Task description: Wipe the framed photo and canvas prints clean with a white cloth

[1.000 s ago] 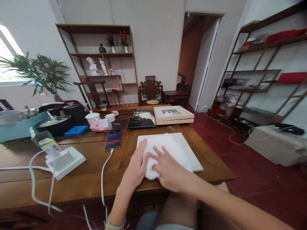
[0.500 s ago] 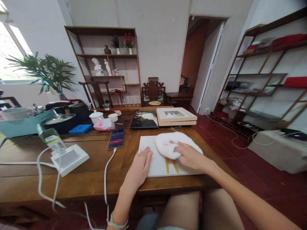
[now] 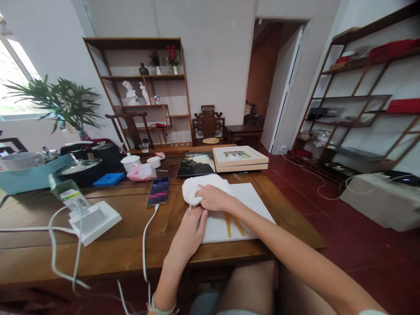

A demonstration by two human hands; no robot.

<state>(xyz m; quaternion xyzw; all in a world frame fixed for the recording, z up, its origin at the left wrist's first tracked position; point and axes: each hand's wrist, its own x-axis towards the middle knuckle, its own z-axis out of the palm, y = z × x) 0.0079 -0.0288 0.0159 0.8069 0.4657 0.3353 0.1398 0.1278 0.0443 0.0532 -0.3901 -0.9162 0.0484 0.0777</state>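
Observation:
A white fluffy cloth [image 3: 207, 180] lies bunched over the upper left corner of a white picture panel [image 3: 251, 203]. My right hand [image 3: 212, 197] is closed on the cloth and presses it against the panel, the forearm crossing over the surface. Two yellow stripes [image 3: 233, 225] show on the panel's lower part; the rest of its picture is hidden by the cloth and my arm. My left hand [image 3: 193, 225] rests open on the panel's left edge, fingers laid flat, just below the cloth.
Behind the panel sit a dark picture [image 3: 197, 164] and stacked light-wood frames [image 3: 241, 159]. To the left are a phone [image 3: 158, 191] on a white cable [image 3: 144, 249], an opened white box [image 3: 95, 223], a blue box [image 3: 109, 179] and a white lidded cup [image 3: 130, 162]. The wooden table [image 3: 138, 236] ends close to my legs.
My right hand has slid the cloth leftward across the panel, from its right side to the upper left corner. My left hand stays at the left edge. The view has shifted slightly.

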